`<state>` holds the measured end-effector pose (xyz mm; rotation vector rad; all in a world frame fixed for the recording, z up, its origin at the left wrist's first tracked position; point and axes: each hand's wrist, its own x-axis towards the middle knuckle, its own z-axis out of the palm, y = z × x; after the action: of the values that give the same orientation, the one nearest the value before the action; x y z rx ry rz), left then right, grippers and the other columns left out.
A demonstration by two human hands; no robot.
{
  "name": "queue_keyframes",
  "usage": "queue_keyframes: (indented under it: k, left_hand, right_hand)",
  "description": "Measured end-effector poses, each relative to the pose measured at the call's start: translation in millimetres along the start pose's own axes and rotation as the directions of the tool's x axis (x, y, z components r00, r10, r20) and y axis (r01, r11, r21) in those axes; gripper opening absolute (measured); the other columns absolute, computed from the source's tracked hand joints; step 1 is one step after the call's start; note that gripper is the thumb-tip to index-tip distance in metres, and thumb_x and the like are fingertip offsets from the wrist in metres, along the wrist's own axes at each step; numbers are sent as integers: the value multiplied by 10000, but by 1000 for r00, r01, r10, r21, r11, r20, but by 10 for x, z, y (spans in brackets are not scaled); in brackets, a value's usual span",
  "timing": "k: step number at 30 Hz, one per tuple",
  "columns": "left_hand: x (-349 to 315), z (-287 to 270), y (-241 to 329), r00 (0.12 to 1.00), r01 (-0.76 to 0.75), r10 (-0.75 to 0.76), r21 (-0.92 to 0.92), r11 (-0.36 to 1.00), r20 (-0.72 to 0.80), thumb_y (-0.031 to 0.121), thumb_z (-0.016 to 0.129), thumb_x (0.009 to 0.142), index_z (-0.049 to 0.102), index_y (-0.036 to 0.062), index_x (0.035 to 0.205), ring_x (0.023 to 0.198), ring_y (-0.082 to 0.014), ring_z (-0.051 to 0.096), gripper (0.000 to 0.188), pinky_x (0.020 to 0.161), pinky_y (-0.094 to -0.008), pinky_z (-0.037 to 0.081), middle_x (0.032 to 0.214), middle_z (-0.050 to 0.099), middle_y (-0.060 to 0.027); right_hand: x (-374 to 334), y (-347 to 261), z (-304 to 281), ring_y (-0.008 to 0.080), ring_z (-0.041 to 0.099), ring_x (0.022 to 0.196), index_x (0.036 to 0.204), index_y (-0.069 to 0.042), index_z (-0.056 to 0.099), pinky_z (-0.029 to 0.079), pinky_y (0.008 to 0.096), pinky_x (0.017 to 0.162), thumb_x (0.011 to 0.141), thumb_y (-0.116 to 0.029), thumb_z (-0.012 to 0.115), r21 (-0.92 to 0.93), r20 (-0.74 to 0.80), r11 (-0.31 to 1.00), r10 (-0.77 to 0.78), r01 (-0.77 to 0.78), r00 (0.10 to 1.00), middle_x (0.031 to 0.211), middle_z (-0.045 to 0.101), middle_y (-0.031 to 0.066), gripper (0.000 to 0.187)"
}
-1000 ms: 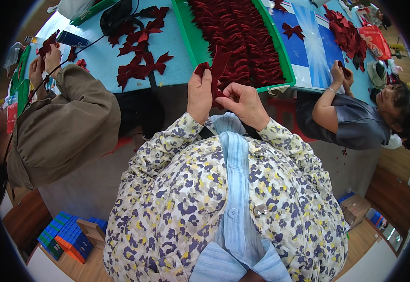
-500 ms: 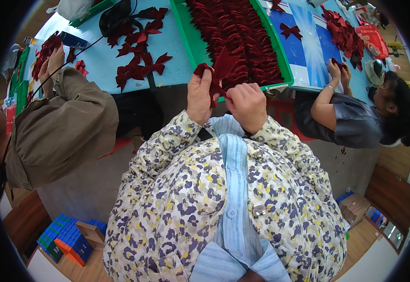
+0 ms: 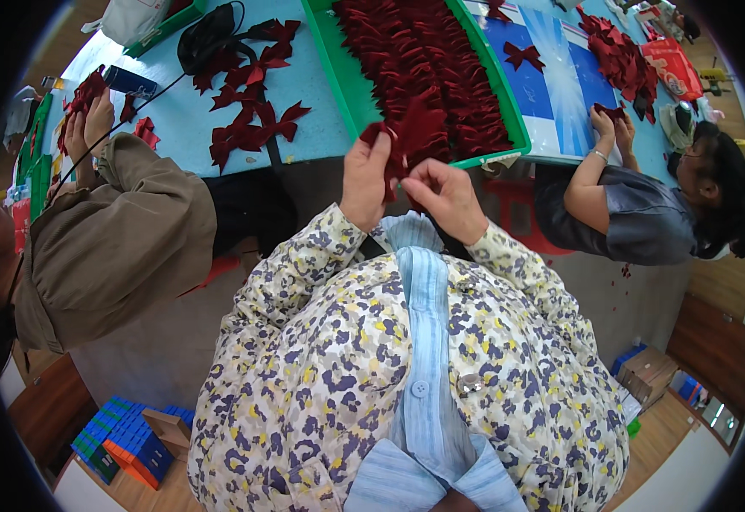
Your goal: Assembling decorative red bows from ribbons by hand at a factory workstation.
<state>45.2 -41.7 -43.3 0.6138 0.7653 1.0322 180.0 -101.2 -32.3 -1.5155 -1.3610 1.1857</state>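
Observation:
Close to the near edge of the green tray, my left hand (image 3: 364, 181) grips a dark red fabric bow (image 3: 417, 135) between thumb and fingers, its loops standing up above the hand. My right hand (image 3: 448, 196) is closed in a pinch at the lower part of the same bow, by its middle; exactly what the fingertips pinch is too small to make out. Directly behind the bow is the green tray (image 3: 522, 136), packed with rows of similar dark red bows (image 3: 441, 77).
Loose red bows (image 3: 253, 128) lie on the light blue table (image 3: 321, 102) to the left, near a black bag (image 3: 206, 38). At right are a blue-white board (image 3: 552, 77) and a red heap (image 3: 624, 60). A person in brown (image 3: 116, 239) and another in grey (image 3: 637, 213) flank me, handling red pieces.
My right hand has turned and shifted slightly left and down, its fingers now pinching at the bow's lower part. My left hand keeps its hold on the bow. The view has shifted slightly.

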Motion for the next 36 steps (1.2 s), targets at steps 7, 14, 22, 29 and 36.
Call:
queue_keyframes:
  k: [7, 14, 22, 29, 36]
  left_hand:
    - [99, -114, 107, 941, 255, -253, 18, 967, 223, 246, 567, 908, 509, 54, 1035, 705, -76, 563, 237, 633, -205, 462, 817, 588, -12]
    - [154, -72, 265, 889, 296, -356, 231, 927, 288, 146, 625, 856, 518, 22, 1071, 769, -85, 597, 271, 651, -211, 472, 892, 628, -36]
    - [136, -138, 222, 929, 102, -289, 594, 798, 229, 91, 715, 749, 581, 8, 1034, 740, -84, 584, 325, 695, -218, 474, 852, 640, -51]
    - [177, -169, 163, 987, -131, 87, 357, 925, 138, 130, 662, 816, 449, 6, 1181, 1043, -127, 501, 440, 889, -267, 416, 1161, 529, -68]
    - [83, -127, 69, 969, -169, 107, 278, 946, 224, 169, 678, 814, 537, 21, 1084, 877, -94, 565, 339, 757, -232, 453, 987, 614, -30]
  right_hand:
    - [-51, 60, -167, 68, 575, 722, 929, -6, 615, 448, 217, 681, 844, -136, 636, 513, -119, 847, 234, -142, 965, 790, 629, 12, 157]
    - [176, 29, -202, 82, 574, 801, 929, -23, 633, 449, 229, 718, 813, -91, 665, 555, -245, 831, 138, 22, 960, 882, 639, 14, 139]
    - [163, -47, -177, 57, 551, 770, 931, -38, 627, 442, 220, 685, 835, -135, 659, 641, -205, 766, 231, -48, 951, 829, 616, -13, 140]
    - [290, 59, -154, 44, 507, 721, 932, -8, 602, 423, 210, 646, 895, -191, 592, 294, -358, 945, -28, 141, 933, 787, 593, -18, 186]
    - [371, 8, -117, 38, 491, 737, 929, -14, 597, 410, 202, 657, 914, -200, 566, 298, -439, 928, -75, 223, 896, 808, 582, -28, 189]
